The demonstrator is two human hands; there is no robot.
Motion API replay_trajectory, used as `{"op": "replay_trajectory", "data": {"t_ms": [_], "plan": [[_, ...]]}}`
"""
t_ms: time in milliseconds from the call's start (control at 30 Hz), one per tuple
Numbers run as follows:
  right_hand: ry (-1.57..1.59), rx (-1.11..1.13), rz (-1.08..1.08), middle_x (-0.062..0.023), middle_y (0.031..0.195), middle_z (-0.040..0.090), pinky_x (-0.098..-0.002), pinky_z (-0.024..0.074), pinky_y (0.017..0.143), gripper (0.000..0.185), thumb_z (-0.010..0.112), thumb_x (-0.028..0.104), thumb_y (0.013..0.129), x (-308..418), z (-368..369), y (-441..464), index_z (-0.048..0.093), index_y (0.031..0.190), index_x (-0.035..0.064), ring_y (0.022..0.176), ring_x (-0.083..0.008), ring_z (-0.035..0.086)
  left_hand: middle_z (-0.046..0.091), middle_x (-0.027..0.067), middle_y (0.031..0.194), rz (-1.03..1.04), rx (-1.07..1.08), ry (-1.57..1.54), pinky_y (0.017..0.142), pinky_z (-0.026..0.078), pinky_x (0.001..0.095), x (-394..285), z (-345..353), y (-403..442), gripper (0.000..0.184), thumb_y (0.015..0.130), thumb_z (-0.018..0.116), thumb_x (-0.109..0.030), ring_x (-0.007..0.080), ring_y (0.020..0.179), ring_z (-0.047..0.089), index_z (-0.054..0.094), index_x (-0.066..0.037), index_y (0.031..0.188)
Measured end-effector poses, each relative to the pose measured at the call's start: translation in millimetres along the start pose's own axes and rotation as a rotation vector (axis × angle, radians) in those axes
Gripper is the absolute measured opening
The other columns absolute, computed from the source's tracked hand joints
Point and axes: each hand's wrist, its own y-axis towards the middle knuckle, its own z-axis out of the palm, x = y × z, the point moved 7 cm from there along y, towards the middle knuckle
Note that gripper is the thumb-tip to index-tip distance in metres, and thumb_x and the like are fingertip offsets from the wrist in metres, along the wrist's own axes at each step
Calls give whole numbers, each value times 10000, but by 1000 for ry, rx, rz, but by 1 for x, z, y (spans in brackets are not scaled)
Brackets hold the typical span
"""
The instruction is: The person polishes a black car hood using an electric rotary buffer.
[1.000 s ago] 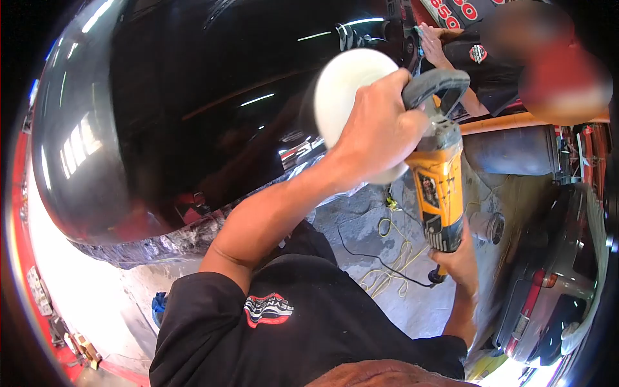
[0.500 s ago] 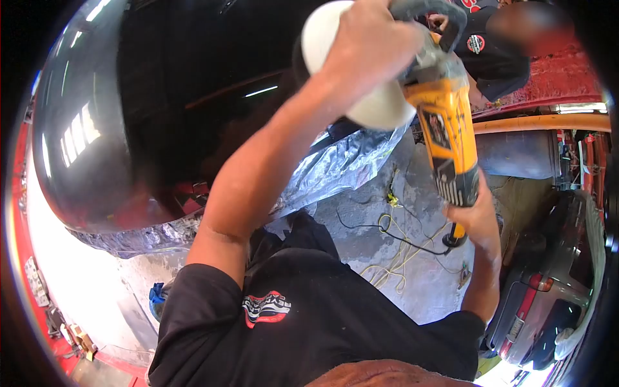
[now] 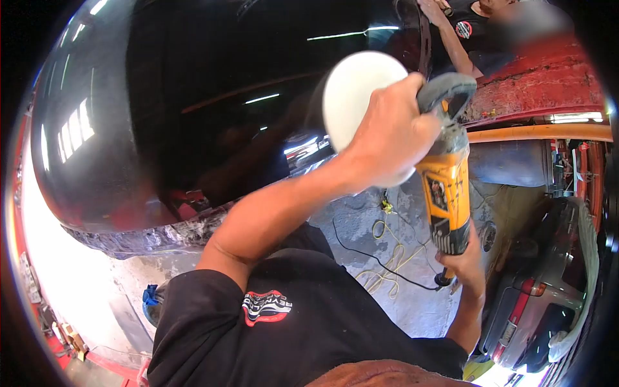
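A yellow and black polisher [image 3: 445, 187] is held in front of me in both hands. My left hand [image 3: 400, 126] is closed at its head, by the black loop handle [image 3: 448, 87]; the exact grip is partly hidden. My right hand [image 3: 467, 258] wraps round the rear end, near where the cord comes out. The round white pad [image 3: 361, 84] faces the glossy black car panel [image 3: 213, 84], close to its lower edge. Whether pad and paint touch I cannot tell. Behind my left hand and forearm, part of the pad is hidden.
A black cord [image 3: 367, 255] and a yellow cord [image 3: 387, 264] lie on the grey floor. Plastic masking [image 3: 161, 235] lines the panel's lower edge. Another person's arm [image 3: 454, 45] is beside a red surface [image 3: 541, 84]. A parked vehicle [image 3: 535, 303] stands at right.
The polisher and both my hands have come down toward me, and more of the white pad's face shows. The other person's arm now reaches out to the black panel's edge.
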Motion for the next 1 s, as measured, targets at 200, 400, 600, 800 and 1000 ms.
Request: {"op": "replay_trajectory", "data": {"t_ms": [200,400,600,800,1000], "plan": [[60,35,-86,-25,1094,658,-288,497,906,763,757,34,628,47,-24,67,532,1357,26,969,-121,616,732,279,879,11,-18,30,790,568,417,-10,-12,72,242,825,657,-129,351,862,751,716,57,968],[186,135,-145,-20,892,637,-262,483,603,571,669,-72,682,86,-22,113,557,1232,31,678,-96,582,678,89,710,111,83,-262,458,444,307,-24,-24,124,155,698,691,12,156,530,591,725,23,849],[168,21,-153,-25,893,641,-265,489,601,604,710,-36,677,50,-10,77,551,1255,35,681,-97,588,714,104,760,141,-9,-119,583,517,314,-10,-7,96,141,761,686,-46,185,647,671,723,26,877],[40,-87,-86,-89,1159,690,-346,516,956,897,804,40,636,-46,31,7,443,1456,-4,1032,-182,666,687,180,770,70,65,136,680,533,379,5,12,-2,265,810,653,-136,243,714,685,676,55,992],[81,-65,-6,-116,1218,671,-365,499,997,964,828,45,613,-102,59,-24,418,1485,2,1109,-209,648,657,224,770,-16,180,54,681,513,402,13,25,-49,229,829,618,-108,288,725,680,627,68,975]]}}
